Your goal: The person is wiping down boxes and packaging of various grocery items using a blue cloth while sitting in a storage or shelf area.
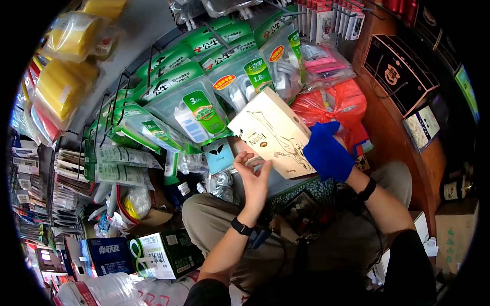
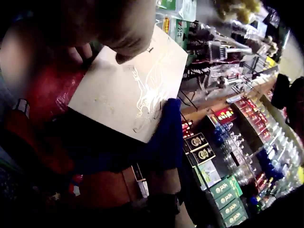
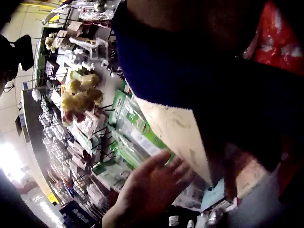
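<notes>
A cream box with line drawings and lettering is tilted in front of the person's lap. A blue cloth covering hides most of the right hand, which holds the box by its right side; the fingers under it do not show. In the right wrist view the blue cloth overlaps the box face. The bare left hand is at the box's lower left edge, fingers loosely bent and thumb apart. In the left wrist view its thumb overlaps the pale box face.
Green-topped packs of power strips hang on hooks in front. A red plastic bag lies behind the right hand. Black boxes stand at the right, while cartons and large clear bottles fill the lower left.
</notes>
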The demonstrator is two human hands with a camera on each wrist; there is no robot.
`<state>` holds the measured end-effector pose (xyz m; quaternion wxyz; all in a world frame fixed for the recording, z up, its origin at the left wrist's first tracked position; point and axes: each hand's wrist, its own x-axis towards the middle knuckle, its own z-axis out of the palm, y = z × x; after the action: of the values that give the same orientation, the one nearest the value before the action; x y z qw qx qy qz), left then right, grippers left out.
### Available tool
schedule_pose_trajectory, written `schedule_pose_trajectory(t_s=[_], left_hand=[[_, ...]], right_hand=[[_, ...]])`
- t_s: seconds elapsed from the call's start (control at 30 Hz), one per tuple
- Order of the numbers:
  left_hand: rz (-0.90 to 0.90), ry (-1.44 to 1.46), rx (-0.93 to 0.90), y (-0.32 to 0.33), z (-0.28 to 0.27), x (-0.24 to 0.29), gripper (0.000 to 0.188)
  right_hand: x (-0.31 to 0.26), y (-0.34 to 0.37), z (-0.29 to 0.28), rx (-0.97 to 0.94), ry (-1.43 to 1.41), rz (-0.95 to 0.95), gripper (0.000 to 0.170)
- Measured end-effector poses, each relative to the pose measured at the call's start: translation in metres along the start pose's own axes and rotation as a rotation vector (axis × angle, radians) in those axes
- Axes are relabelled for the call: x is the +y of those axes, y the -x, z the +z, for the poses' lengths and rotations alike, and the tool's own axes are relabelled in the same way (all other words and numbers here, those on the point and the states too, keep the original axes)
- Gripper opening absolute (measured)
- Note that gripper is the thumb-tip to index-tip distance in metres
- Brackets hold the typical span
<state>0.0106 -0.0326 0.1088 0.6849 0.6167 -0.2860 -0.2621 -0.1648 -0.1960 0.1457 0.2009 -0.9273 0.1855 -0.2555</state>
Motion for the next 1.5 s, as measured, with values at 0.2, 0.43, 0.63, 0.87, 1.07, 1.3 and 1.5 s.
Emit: schedule_pose_trajectory(t_s=[0.2,0.43,0.63,0.87,1.07,1.3,1.5], left_hand=[[-0.046,0.307,-0.421,0.014,0.006,0.021,0.107],[-0.43,0.862,-0.319,0.006,-0.007,0.027,0.103],[-0.549,1.337,-0.528,0.001,-0.014,0.005,0.103],[-0.77,0.571,-0.496,0.035,0.005,-0.001,0.084],[-0.635,0.92,-0.827,0.026,-0.004,-0.019,0.08],[-0.564,0.406,-0.649,0.033,0.0,-0.001,0.071],[-0.482,0.51,-0.564,0.02,-0.006,0.018,0.07]], right_hand=[[-0.039,0.019,0.0,0.059,-0.545,0.189,0.017],[-0.05,0.048,0.044,-0.249,-0.714,-0.156,0.052],[-0.06,0.049,0.032,-0.251,-0.377,-0.367,0.05],[-0.049,0.037,0.034,-0.133,-0.28,-0.323,0.053],[-0.053,0.021,0.004,-0.016,-0.178,-0.288,0.057],[-0.012,-0.009,-0.022,0.175,-0.053,-0.111,0.055],[0.019,0.0,-0.002,0.365,0.012,-0.046,0.051]])
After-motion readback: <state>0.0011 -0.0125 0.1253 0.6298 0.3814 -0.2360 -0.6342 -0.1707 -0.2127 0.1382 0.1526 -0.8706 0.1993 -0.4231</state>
